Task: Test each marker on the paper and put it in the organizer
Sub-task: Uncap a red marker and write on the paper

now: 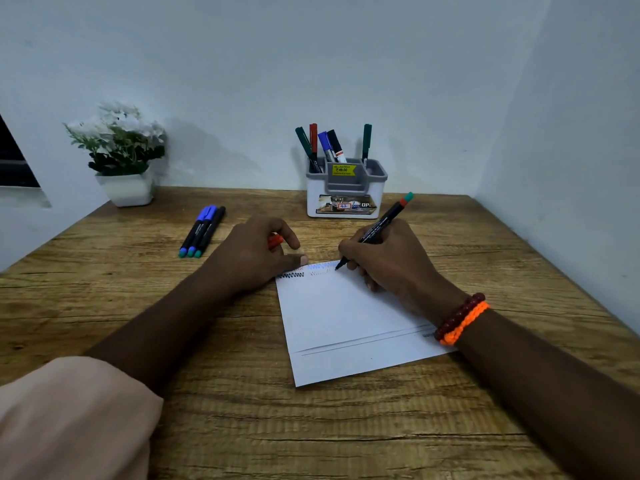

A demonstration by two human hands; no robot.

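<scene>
Head view, looking down at a wood-grain desk (pixel 242 410): a person's right hand (pixel 388 261), its wrist ringed by dark-red bead and orange braided bracelets (pixel 462 318), gripped a black marker with a red-and-teal end (pixel 381 226), fingers pinching the barrel and the tip touching the far edge of a white sheet of paper (pixel 346 323), beside a row of zigzag test scribbles (pixel 306 271). The left hand (pixel 252 258) pressed the sheet's far-left corner with its thumb while its curled fingers closed around an orange-red cap (pixel 275 241). Farther left lay three black markers with blue and black caps (pixel 202 232), side by side, apparently untested. At the wall stood a white-and-grey plastic organizer (pixel 346 188) already holding six markers (pixel 329 145), and, far left, a white pot of white flowers (pixel 119 154). The thumb pinned only one corner, so a hard stroke could skid the paper, and the cap could slip from the left hand.
</scene>
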